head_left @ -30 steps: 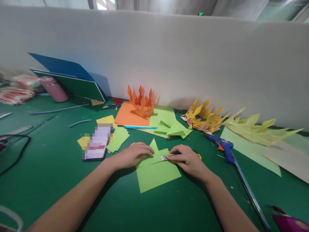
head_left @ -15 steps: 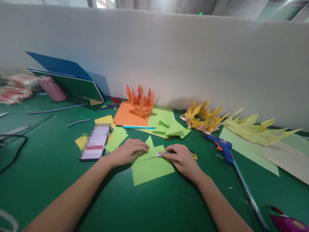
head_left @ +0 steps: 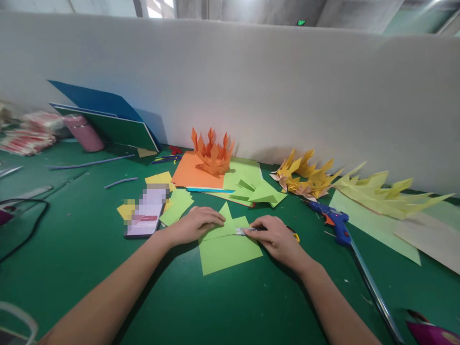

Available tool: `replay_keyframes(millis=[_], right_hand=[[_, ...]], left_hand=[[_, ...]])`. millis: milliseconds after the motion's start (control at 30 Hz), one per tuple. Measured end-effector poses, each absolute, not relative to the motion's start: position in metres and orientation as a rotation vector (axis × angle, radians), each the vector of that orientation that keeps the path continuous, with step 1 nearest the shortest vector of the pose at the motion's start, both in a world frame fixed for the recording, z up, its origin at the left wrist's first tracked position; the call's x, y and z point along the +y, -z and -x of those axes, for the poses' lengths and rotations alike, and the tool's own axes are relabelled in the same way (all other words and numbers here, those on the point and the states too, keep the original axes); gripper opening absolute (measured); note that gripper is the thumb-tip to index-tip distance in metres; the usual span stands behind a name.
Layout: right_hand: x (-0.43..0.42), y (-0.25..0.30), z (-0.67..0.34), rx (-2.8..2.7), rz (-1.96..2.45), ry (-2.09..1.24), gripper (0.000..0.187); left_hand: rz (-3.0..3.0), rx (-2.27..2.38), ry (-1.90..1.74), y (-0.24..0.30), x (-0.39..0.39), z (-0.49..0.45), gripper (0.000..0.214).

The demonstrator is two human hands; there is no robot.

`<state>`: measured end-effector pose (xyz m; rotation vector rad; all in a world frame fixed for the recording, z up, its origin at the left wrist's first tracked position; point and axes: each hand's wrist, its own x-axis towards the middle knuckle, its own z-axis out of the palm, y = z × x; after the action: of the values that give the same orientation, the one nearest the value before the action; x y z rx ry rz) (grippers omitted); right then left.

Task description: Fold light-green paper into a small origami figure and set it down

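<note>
A light green sheet of paper (head_left: 230, 256), with a folded pointed flap, lies on the table between my hands. My left hand (head_left: 199, 223) has its fingers closed at the flap's left side, holding the paper against the table. My right hand (head_left: 275, 237) is closed around what looks like a pair of scissors (head_left: 296, 237); a yellow handle loop shows behind the hand. Their grey metal end reaches out past my fingertips onto the paper, beside the flap. My palm hides the middle of the tool.
A phone (head_left: 145, 218) lies left over yellow and green paper pieces. Behind stand an orange paper crown (head_left: 213, 160) and a yellow one (head_left: 305, 175), with a pale green one (head_left: 388, 191) at right. A blue glue gun (head_left: 336, 220) and pink bottle (head_left: 84, 134) flank the area.
The whole view has shifted slightly to the right. My right hand and the metal end sit a little further from the flap; my left hand keeps its place on the paper.
</note>
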<state>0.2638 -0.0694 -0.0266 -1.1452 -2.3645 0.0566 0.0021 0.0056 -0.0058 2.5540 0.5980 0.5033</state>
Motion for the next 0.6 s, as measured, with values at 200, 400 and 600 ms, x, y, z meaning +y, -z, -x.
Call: replay_keyframes(millis=[200, 400, 600], right_hand=[[-0.072, 0.028, -0.268, -2.368, 1.146, -0.093, 0.029], [-0.074, 0.026, -0.266, -2.36, 1.139, -0.121, 0.03], [-0.073, 0.026, -0.256, -2.388, 1.105, -0.139, 0.03]], left_hand=[[-2.545, 0.584, -0.518, 0.007, 0.007, -0.003, 0.025], [-2.551, 0.63, -0.489, 0.007, 0.007, -0.002, 0.025], [-2.554, 0.629, -0.487, 0.008, 0.008, -0.003, 0.024]])
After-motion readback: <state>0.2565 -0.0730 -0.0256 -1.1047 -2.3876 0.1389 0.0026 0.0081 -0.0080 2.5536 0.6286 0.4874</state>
